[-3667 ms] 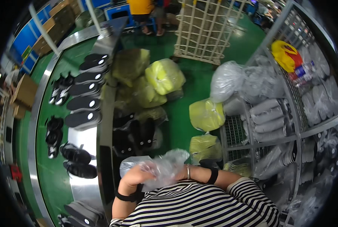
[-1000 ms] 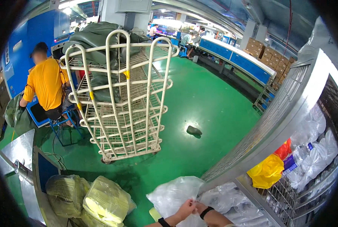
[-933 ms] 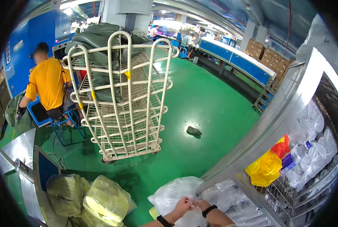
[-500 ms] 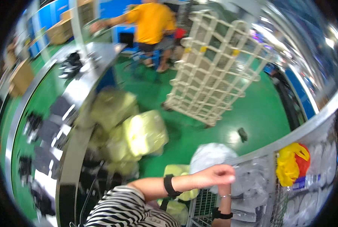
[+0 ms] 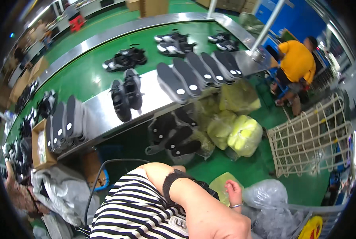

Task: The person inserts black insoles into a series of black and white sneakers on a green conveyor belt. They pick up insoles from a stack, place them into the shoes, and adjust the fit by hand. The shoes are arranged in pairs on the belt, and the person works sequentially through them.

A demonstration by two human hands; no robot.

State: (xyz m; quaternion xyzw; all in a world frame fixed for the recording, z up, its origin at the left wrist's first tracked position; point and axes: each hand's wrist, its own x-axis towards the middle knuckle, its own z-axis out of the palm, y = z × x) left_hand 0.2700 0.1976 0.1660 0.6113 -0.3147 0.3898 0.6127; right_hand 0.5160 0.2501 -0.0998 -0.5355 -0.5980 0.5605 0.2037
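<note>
My left arm, with a black band on it, crosses the front of the picture. My left hand [image 5: 230, 230] is cut by the lower edge and its fingers are hidden. Beyond it my right hand [image 5: 234, 192], with a bracelet at the wrist, is raised with fingers loosely bent, apart and holding nothing visible. Next to it are a yellowish bag [image 5: 222, 184] and a clear grey plastic bag [image 5: 267, 193]. Stacks of dark insoles [image 5: 171, 83] stand along the metal ledge [image 5: 102, 104], with a pair of black shoes [image 5: 126, 95] between them, away from both hands.
Several black-and-white shoes [image 5: 174, 44] sit on the green conveyor belt [image 5: 84, 73]. Bagged yellow goods [image 5: 245, 135] and bagged insoles [image 5: 174, 137] lie below the ledge. A white wire cage [image 5: 311, 137] and a seated person in yellow [image 5: 297, 61] are right. Another person's arm [image 5: 20, 195] reaches in left.
The view has swung left, bringing the ledge, shoes and insoles to the middle and the cage to the right edge. My left hand has dropped to the lower edge.
</note>
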